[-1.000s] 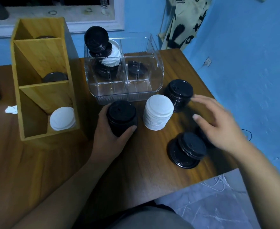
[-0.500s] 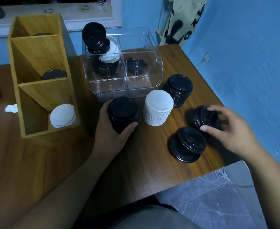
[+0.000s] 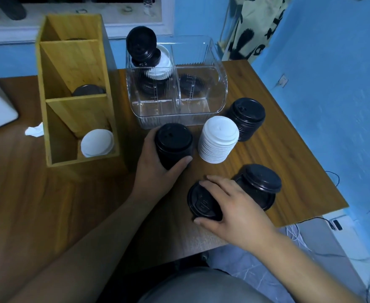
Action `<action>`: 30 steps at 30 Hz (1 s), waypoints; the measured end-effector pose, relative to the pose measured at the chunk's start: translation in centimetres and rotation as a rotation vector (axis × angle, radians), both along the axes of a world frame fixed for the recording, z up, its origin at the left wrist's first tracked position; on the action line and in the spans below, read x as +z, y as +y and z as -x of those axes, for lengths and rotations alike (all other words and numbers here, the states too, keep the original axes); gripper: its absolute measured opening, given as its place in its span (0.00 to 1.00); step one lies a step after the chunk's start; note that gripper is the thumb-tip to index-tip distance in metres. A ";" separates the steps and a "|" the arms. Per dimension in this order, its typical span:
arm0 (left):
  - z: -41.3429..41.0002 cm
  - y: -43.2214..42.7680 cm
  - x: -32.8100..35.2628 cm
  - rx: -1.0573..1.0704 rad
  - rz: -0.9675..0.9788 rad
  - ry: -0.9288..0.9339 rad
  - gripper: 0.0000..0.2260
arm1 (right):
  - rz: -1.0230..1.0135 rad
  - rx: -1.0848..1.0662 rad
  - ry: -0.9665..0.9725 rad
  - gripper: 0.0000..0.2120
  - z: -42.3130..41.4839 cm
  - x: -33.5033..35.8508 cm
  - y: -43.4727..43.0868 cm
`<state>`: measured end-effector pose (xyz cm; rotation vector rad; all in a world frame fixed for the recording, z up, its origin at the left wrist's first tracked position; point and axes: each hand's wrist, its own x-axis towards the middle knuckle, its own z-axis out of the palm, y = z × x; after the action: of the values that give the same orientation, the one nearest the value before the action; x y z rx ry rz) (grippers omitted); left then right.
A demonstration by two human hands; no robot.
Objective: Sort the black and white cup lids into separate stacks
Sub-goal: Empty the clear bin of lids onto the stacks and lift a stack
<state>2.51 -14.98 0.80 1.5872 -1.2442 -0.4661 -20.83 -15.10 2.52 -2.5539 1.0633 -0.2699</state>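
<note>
Rack (image 3: pixel 79 114) left of bin (image 3: pixel 214 106); lid stacks (image 3: pixel 219 141) before bin.

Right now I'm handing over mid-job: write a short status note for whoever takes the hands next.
Left hand: grips the near black stack, upright on the table.
Right hand: holds a single black lid near the table's front edge.
Done: white stack and far black stack stand in front of the clear bin.
Left: the black pile beside the right hand, mixed lids in the bin's left compartment, and a white lid and dark lid in the wooden organizer.
</note>
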 end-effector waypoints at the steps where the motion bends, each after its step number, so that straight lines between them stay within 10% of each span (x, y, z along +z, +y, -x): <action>1: 0.0 0.0 0.0 -0.001 -0.004 -0.003 0.39 | 0.015 0.019 -0.005 0.38 0.1 0.1 0.2; 18: -0.1 0.0 -0.1 -0.031 -0.003 0.018 0.39 | 0.089 -0.235 -0.581 0.27 1.7 6.7 -6.8; 30: -0.1 -0.1 -0.2 -0.009 -0.046 0.025 0.40 | 0.084 -0.363 -0.159 0.28 1.4 4.7 -19.1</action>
<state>2.56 -15.08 0.61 1.6107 -1.2302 -0.5224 -22.22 -34.18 7.19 -2.3471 1.4739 -0.6127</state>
